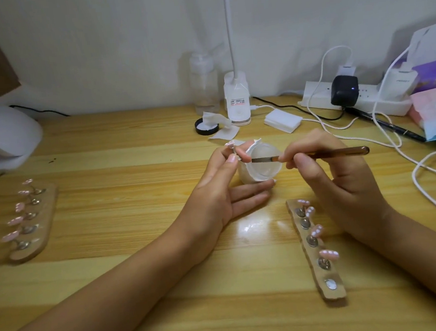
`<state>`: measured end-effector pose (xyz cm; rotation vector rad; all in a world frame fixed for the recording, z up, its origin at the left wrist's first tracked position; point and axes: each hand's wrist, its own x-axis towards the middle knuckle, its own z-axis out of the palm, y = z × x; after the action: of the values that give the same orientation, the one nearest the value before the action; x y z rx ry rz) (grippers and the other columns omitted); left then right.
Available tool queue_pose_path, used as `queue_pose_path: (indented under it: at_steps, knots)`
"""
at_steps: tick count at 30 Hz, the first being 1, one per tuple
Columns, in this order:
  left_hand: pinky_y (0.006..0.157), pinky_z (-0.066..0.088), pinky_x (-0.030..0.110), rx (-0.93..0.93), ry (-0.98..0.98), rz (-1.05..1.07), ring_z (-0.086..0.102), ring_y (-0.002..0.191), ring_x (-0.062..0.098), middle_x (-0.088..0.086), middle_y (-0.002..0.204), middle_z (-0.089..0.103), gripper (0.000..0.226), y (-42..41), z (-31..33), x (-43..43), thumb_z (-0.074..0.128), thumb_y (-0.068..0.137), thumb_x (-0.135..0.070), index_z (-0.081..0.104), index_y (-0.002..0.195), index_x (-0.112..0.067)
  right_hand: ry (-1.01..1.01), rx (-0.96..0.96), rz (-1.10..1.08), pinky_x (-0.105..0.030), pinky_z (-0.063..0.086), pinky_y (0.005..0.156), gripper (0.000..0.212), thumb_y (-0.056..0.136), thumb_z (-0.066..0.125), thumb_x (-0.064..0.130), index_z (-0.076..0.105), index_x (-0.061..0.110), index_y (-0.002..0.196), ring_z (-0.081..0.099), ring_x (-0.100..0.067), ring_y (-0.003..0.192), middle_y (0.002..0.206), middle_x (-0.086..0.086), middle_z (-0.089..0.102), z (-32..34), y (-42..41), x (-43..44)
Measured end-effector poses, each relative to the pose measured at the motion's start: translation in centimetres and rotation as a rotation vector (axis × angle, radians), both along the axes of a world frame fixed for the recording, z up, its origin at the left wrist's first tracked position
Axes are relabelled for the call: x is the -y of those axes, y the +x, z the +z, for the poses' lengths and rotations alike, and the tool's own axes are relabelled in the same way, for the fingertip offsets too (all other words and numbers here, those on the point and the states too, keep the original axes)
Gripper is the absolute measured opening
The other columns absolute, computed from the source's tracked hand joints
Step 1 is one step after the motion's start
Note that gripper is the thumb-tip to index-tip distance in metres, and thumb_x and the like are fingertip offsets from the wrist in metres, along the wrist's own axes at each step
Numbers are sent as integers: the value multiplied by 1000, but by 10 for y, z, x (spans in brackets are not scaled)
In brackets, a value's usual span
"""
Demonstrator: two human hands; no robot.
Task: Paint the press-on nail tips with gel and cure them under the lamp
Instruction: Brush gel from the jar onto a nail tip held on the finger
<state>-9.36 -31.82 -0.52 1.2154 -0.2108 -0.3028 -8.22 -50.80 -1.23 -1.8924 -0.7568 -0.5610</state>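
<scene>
Nail tip on its stem is pinched by the left hand mid-desk. The right hand grips a brush, bristles across the white jar. Likely loading gel; next comes a light, steady stroke on the tip, then the lamp at the left edge

My desk is honey-yellow wood, banded light and dark with fine grain. The nail tip in my left grip is pale pink. The row of tips is pink with whitish marks, on a tan holder with silver studs. The brush in my right grip is translucent brown. The jar is cloudy white, the curing lamp white, the cap black.
</scene>
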Motion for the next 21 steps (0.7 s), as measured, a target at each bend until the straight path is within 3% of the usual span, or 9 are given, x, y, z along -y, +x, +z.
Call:
queue_pose_path:
  at_steps: [5,13,18,21]
  knots:
    - [98,51,44,9,7,-10,67,106,36,-13,142,51,16,0,0,0,36,105,-28,51,102,-22,-55,-15,-23,-27,42,79,22,97,44,20,63,9,95,59,-20,87,91,3,61,-2,2,0]
    - [96,53,42,-1,-5,-6,68,105,36,-13,141,53,16,1,-1,-1,38,104,-28,53,99,-23,13,-3,-49,-33,44,78,18,98,43,19,59,13,94,56,-23,84,89,3,59,1,1,-1]
    - [96,53,41,0,-9,-6,68,105,36,-13,141,53,17,1,-1,0,38,104,-28,53,99,-24,-75,32,-62,-16,37,80,16,98,45,20,61,16,100,58,-19,89,93,11,59,0,1,-1]
    - [95,53,41,-5,-14,-2,68,104,36,-12,141,53,16,1,-1,0,38,104,-28,53,101,-22,-87,16,-72,-18,37,78,18,97,45,21,62,14,97,57,-22,86,91,10,60,-1,2,0]
